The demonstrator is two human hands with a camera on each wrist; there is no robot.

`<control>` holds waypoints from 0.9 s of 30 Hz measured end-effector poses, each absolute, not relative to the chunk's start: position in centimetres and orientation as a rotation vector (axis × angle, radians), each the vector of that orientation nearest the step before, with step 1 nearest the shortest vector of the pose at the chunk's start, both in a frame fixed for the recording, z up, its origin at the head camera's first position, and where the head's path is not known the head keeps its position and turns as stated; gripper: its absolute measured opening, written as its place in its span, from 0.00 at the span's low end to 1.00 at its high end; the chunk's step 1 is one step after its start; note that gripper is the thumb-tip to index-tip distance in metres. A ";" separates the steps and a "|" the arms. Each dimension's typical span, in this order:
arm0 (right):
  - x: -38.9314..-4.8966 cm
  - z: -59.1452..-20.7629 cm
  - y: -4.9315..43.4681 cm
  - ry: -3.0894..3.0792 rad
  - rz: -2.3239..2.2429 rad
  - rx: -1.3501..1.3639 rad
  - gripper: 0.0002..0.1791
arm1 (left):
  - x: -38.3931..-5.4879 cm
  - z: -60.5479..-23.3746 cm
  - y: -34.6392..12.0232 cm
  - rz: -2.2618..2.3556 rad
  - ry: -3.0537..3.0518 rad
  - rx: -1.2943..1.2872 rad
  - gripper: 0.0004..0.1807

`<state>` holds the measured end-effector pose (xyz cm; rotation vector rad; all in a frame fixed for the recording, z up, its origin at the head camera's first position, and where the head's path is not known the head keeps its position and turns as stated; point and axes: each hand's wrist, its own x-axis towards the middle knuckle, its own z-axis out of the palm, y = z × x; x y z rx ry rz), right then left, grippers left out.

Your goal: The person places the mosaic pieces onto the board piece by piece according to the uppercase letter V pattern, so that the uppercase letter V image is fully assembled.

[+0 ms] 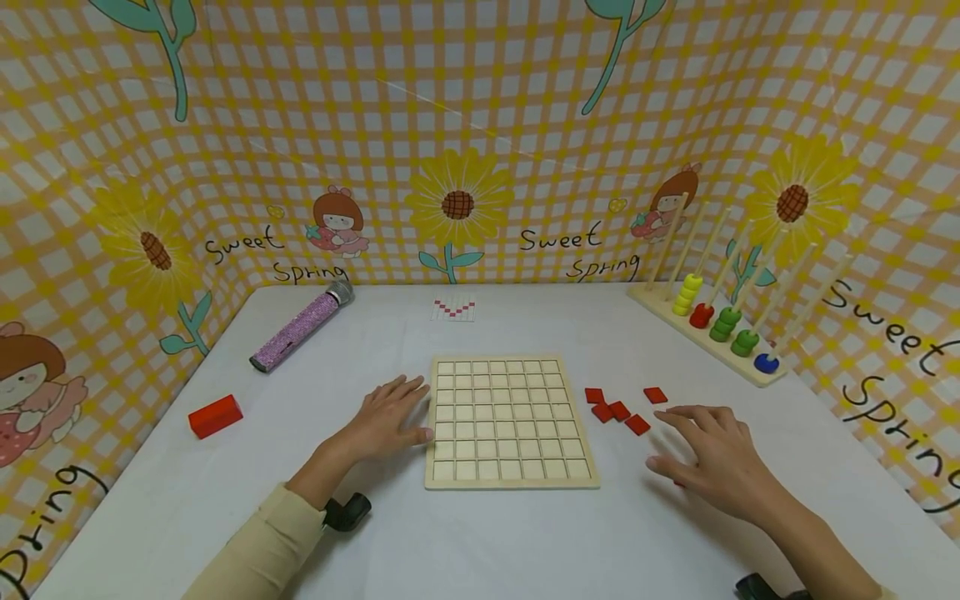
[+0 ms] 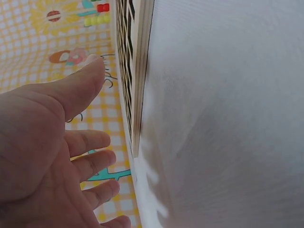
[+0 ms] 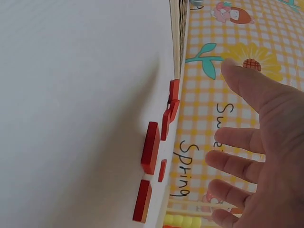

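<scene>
A square wooden board (image 1: 506,412) with a grid of shallow cells lies flat on the white table. Beside its left edge is my left hand (image 1: 386,421), fingers spread and holding nothing; whether the thumb touches the rim cannot be told. In the left wrist view the palm (image 2: 38,156) faces the board's edge (image 2: 140,80). Several small red square tiles (image 1: 618,410) lie scattered right of the board. Over the table just right of them hovers my right hand (image 1: 712,454), fingers loosely extended with nothing in them. It mostly hides another red tile, and the right wrist view shows several tiles (image 3: 150,148) below the hand.
A small card (image 1: 453,307) with a red-square pattern lies behind the board. At the left are a purple glittery microphone (image 1: 300,329) and a red block (image 1: 215,417). A wooden peg stand (image 1: 757,374) with coloured beads stands back right. Patterned cloth (image 1: 487,100) walls the table.
</scene>
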<state>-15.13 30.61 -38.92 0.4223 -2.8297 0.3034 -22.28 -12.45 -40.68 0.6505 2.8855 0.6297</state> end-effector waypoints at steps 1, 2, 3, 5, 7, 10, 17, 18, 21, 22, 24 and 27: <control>-15.1 -39.0 30.7 -2.825 0.310 0.426 0.33 | -22.4 -40.7 -12.4 0.630 2.879 0.655 0.40; -15.0 -39.0 30.8 -2.824 0.316 0.428 0.33 | -22.4 -40.8 -12.4 0.627 2.872 0.661 0.40; -15.0 -39.1 30.9 -2.822 0.317 0.428 0.32 | -22.5 -40.8 -12.4 0.628 2.866 0.667 0.40; -14.9 -39.1 31.0 -2.831 0.322 0.422 0.32 | -22.6 -40.9 -12.4 0.631 2.853 0.681 0.40; -14.8 -39.1 31.1 -2.848 0.332 0.417 0.32 | -22.8 -41.0 -12.3 0.638 2.840 0.695 0.41; -14.7 -39.1 31.3 -2.869 0.353 0.413 0.32 | -23.0 -41.1 -12.3 0.652 2.816 0.712 0.41; -14.7 -39.2 31.8 -2.928 0.393 0.410 0.31 | -23.3 -41.2 -12.5 0.705 2.772 0.759 0.41; -14.7 -39.3 31.9 -2.936 0.399 0.409 0.31 | -23.3 -41.3 -12.5 0.711 2.767 0.766 0.41; -14.7 -39.4 32.2 -2.961 0.413 0.406 0.30 | -23.5 -41.6 -12.6 0.734 2.749 0.780 0.42; -14.7 -39.4 32.3 -2.967 0.417 0.406 0.30 | -23.5 -41.6 -12.6 0.738 2.745 0.783 0.42; -14.7 -39.5 32.4 -2.977 0.427 0.404 0.30 | -23.6 -41.7 -12.6 0.740 2.738 0.783 0.42; -14.7 -39.7 32.7 -2.990 0.445 0.405 0.30 | -23.7 -41.8 -12.7 0.737 2.735 0.786 0.43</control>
